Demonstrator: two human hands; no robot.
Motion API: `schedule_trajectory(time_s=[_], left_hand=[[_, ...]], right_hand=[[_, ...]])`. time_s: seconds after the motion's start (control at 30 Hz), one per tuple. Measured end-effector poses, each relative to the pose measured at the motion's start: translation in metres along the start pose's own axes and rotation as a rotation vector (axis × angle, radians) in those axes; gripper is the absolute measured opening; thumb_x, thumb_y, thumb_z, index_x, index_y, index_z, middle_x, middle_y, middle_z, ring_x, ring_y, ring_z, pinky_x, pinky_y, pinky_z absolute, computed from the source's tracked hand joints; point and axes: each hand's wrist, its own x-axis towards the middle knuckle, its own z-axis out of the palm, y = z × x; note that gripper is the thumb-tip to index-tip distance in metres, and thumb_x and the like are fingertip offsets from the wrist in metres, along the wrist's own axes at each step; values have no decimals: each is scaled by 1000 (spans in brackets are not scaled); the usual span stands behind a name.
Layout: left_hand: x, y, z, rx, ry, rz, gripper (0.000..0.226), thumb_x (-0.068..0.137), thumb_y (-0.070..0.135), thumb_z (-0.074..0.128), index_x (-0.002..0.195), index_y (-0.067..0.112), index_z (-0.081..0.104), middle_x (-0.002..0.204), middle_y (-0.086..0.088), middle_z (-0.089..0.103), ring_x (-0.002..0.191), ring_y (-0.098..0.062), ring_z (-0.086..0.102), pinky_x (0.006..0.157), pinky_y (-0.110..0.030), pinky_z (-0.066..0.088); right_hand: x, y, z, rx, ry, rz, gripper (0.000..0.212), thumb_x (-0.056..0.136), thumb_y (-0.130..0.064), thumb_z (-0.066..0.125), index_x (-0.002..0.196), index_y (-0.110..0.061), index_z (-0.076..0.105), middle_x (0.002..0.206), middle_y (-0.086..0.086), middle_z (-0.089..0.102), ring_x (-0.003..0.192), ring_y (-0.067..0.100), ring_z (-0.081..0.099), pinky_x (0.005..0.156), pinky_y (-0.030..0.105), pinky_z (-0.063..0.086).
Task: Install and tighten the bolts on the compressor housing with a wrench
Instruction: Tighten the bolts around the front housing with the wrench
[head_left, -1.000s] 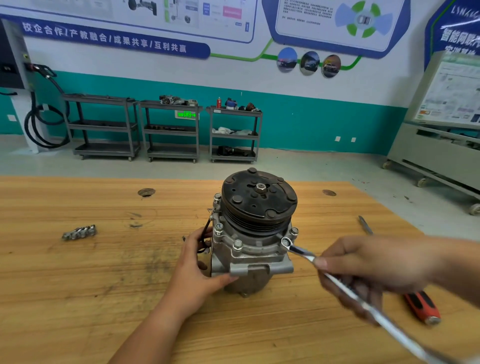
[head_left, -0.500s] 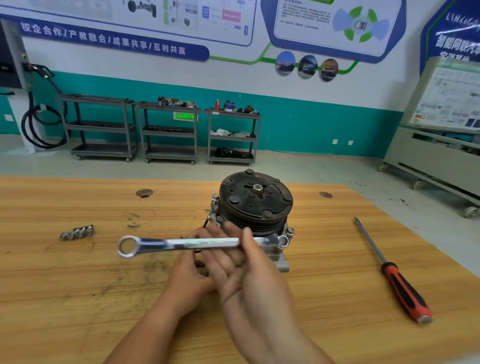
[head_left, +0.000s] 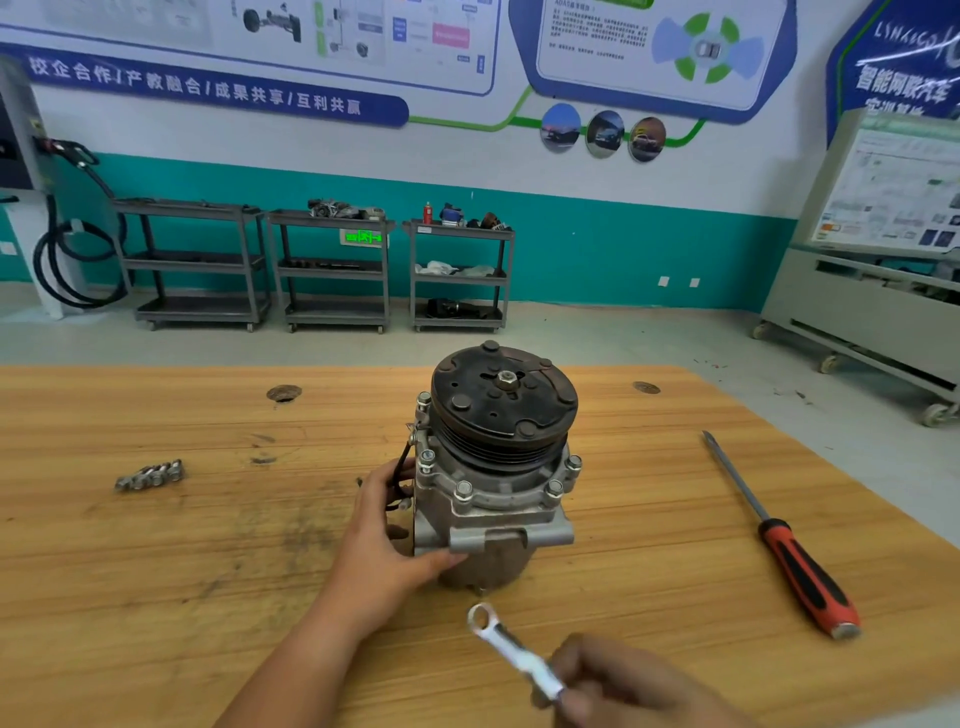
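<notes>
Bolts (head_left: 463, 489) are sitting in place, tightening likely unfinished: your left hand (head_left: 384, 535) is gripping the compressor housing (head_left: 498, 512), your right hand (head_left: 623, 686) the wrench (head_left: 506, 649).

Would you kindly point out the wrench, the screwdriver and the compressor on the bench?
wrench (head_left: 519, 661), head view, shaft just below the ring end.
screwdriver (head_left: 801, 572), head view, red and black handle.
compressor (head_left: 493, 514), head view, front of the grey housing.

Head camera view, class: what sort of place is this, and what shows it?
Probably a vehicle training workshop: grey metal compressor on a scuffed wooden workbench, grey steel parts trolleys, car-technology wall posters.
</notes>
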Motion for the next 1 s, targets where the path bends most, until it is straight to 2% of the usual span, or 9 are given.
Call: schedule_trajectory(time_s=[0.1,0.2,0.27,0.4,0.5,0.63,0.73,0.87,1.0], left_hand=[[-2,4,-1,-1,-23,-24,87,45,43,85,117,55,38,124,19,51,110,-17,57,86,-34,52],[-2,6,-1,11,-12,-29,86,48,36,88,116,55,38,122,23,48,109,-15,56,82,-27,50],[-2,8,-1,13,-10,-28,85,47,39,86,115,56,37,121,25,47,110,-15,55,82,-28,50],[-2,6,-1,4,-17,-22,85,44,46,83,114,59,36,123,25,47,109,-11,55,80,-26,49],[-2,5,-1,4,-14,-28,86,44,46,83,114,60,36,123,24,48,110,-14,55,81,-28,50],[0,0,-1,0,-11,-15,87,47,35,87,114,59,37,122,24,50,111,-15,56,81,-29,50],[0,-1,-1,1,-12,-15,88,47,36,87,116,57,36,123,25,48,111,-14,56,80,-28,49],[0,0,-1,-12,-21,-21,88,45,42,84,117,58,36,123,24,49,111,-14,56,83,-31,51],[1,-1,-1,-9,-27,-15,90,47,39,85,122,51,36,127,13,52,111,-22,58,86,-41,53]], right_hand=[[-14,-18,-34,-236,122,-115,15,87,-24,59,97,-20,70,71,1,67,66,7,60,66,15,46],[-14,-55,-61,-706,295,-233,24,79,-36,53,92,-46,71,73,-13,66,63,0,57,62,11,43],[-5,-80,-77,-1057,273,-240,22,78,-52,44,92,-54,60,76,-19,63,71,2,57,62,14,43],[20,-109,-96,-1414,181,-118,45,77,-64,31,95,-38,63,81,-14,63,75,5,56,71,30,47],[34,-117,-107,-1522,71,-88,37,88,-52,43,107,-30,66,87,-16,61,80,3,55,76,31,48],[46,-125,-114,-1498,-43,-34,37,87,-48,47,114,-29,64,85,-24,52,83,-7,50,73,9,39],[57,-126,-112,-1534,-97,-7,39,89,-48,45,119,-28,61,87,-24,48,82,-10,47,71,5,35],[67,-134,-109,-1656,-115,-23,35,92,-46,45,121,-31,59,83,-24,42,76,-9,43,71,11,32],[70,-141,-107,-1799,-126,-56,30,93,-49,42,114,-38,59,81,-23,39,74,-7,41,78,19,28]])
